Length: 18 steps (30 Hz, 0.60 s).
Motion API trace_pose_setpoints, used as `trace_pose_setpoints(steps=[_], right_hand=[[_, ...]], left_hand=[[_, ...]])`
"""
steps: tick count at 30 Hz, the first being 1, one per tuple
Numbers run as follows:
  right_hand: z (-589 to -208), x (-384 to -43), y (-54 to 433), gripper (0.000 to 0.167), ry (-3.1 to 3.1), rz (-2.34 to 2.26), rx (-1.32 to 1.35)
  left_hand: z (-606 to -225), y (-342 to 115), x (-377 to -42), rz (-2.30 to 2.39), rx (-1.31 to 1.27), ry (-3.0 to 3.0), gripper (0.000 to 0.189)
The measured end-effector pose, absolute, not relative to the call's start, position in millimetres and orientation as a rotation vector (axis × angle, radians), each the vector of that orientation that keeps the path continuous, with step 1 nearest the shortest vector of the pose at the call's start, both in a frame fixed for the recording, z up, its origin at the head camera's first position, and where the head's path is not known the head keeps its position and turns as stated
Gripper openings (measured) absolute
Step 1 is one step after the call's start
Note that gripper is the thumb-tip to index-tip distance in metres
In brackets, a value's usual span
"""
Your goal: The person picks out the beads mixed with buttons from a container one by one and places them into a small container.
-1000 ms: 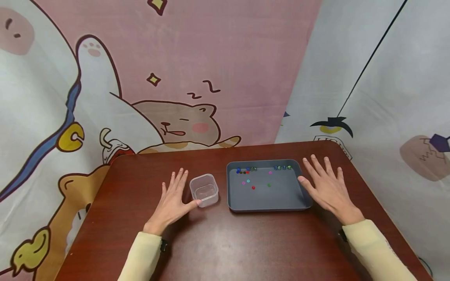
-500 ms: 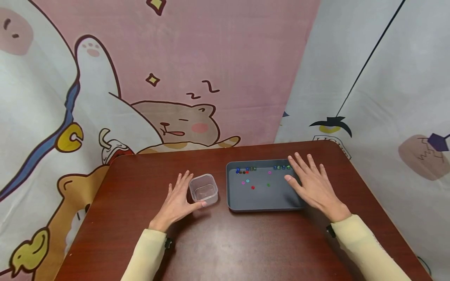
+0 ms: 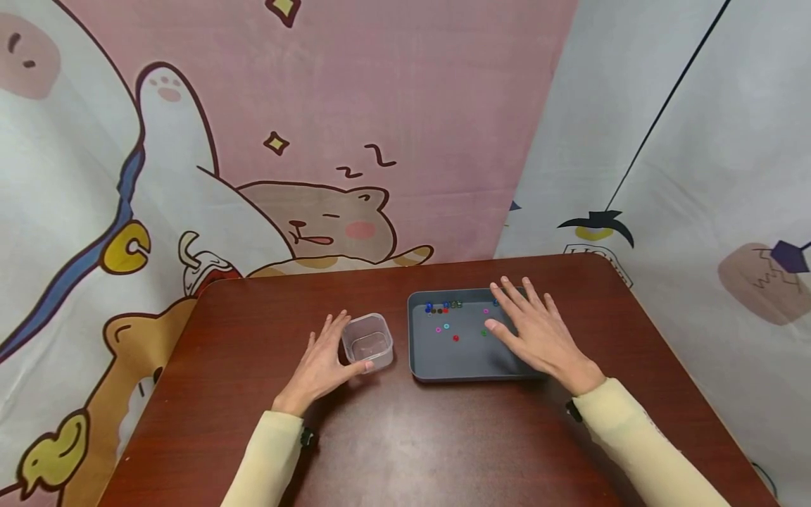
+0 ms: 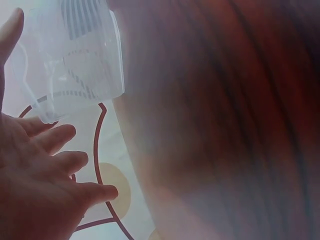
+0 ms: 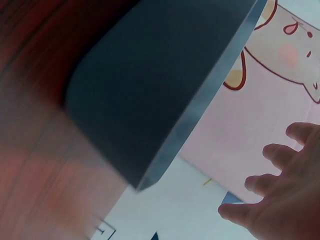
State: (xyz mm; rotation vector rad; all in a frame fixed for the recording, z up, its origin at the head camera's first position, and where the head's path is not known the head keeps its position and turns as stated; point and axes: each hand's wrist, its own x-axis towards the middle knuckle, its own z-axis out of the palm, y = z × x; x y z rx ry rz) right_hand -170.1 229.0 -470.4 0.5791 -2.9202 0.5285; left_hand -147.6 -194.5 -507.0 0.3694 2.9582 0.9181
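A small clear plastic container with rounded corners stands left of the tray, nothing visible inside it. My left hand is spread at its left side, thumb by the near wall and fingertips by the far left corner. In the left wrist view the container shows between thumb and fingers. My right hand hovers with straight, spread fingers over the right part of the grey tray, holding nothing. Small colored beads and rings lie in the tray, among them a red bead; the right hand hides some along the back right.
A reddish-brown wooden table carries the container and tray. Behind it hangs a cartoon-printed cloth, with a whitish cloth panel at the right. The table's back edge runs a little behind the tray.
My right hand has moved left, from beside the tray to over its right part. My left hand has shifted slightly right, closer around the container. Container and tray stay put.
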Motion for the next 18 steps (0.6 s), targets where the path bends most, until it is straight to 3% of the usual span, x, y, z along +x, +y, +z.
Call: trace_pose_setpoints(steps=[18], right_hand=[[-450,-187,178,0.083,-2.959,0.433,0.944]], left_hand=[[-512,-194,-148,1.027,0.368,2.914,0.105]])
